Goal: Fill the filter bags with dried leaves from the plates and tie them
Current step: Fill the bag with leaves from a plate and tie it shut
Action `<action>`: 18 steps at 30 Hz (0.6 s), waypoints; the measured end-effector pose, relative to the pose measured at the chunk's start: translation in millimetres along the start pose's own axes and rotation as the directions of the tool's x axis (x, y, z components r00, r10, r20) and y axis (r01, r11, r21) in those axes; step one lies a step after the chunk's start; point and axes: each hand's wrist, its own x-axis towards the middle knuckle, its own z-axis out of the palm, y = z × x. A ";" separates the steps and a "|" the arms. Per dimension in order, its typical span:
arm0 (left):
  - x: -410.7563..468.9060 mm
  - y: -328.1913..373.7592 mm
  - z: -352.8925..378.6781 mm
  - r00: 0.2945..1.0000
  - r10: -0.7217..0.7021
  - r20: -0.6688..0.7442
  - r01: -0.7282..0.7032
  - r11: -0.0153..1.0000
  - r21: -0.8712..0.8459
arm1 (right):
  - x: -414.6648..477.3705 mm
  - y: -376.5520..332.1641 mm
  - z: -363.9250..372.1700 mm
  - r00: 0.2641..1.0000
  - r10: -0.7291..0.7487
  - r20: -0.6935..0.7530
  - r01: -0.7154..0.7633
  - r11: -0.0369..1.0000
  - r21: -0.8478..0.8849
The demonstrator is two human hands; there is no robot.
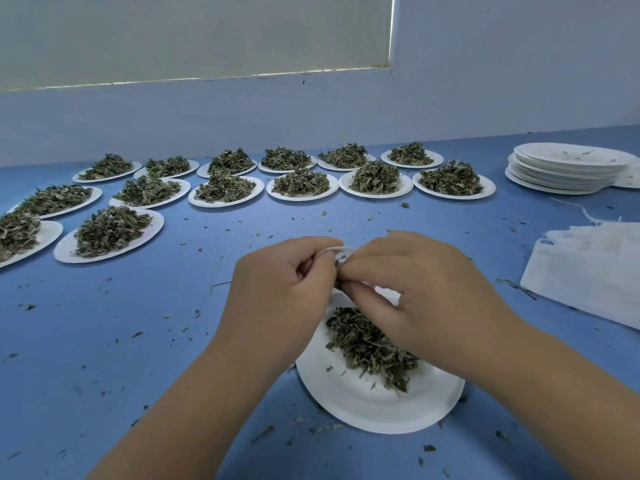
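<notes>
Head view: left hand [287, 282] and right hand [415, 289], fingers curled, pinch a white filter bag [343, 250] above a plate [374, 407] of dried leaves [370, 344] on the blue bench [138, 341]. Filled plates [303, 196] line the far side, and spare bags [588, 271] lie at right.

Leaf-filled plates [225, 199] lie behind the near plate [374, 407]; stacked plates [561, 174] far right.
</notes>
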 end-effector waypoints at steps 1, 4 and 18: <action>0.4 -0.2 -0.1 1.000 -0.011 -0.006 0.011 1.000 0.002 | -0.6 1.0 -0.8 0.999 -0.004 0.048 0.003 1.000 0.005; 0.6 0.2 -1.0 1.000 -0.024 -0.009 0.024 1.000 -0.004 | -3.2 3.9 -2.2 0.977 -0.068 0.201 0.062 0.997 0.034; 5.4 -3.5 -12.8 0.994 0.003 -0.112 0.000 0.999 0.033 | -3.7 17.6 -26.1 0.984 0.105 0.142 -0.153 0.909 0.387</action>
